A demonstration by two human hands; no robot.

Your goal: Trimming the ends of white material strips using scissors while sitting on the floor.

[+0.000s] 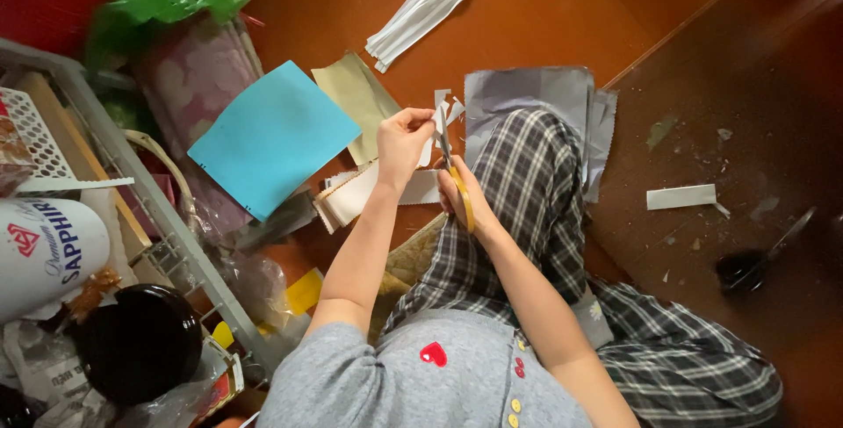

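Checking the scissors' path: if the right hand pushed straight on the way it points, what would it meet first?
Probably the small white paper piece that the left hand holds; the right hand already aims yellow-handled scissors at it. Beyond lies grey paper, though depth is unclear.

The left hand (402,143) pinches a thin white paper piece (436,119), and the right hand (461,195) holds scissors (457,184) with a shiny metal blade and smooth yellow plastic handles. Just past the hands lie a matt blue paper sheet (272,136) and grey paper sheets (527,94) on the smooth, shiny wooden floor (544,7). Under the right hand is soft checked cloth (536,191).
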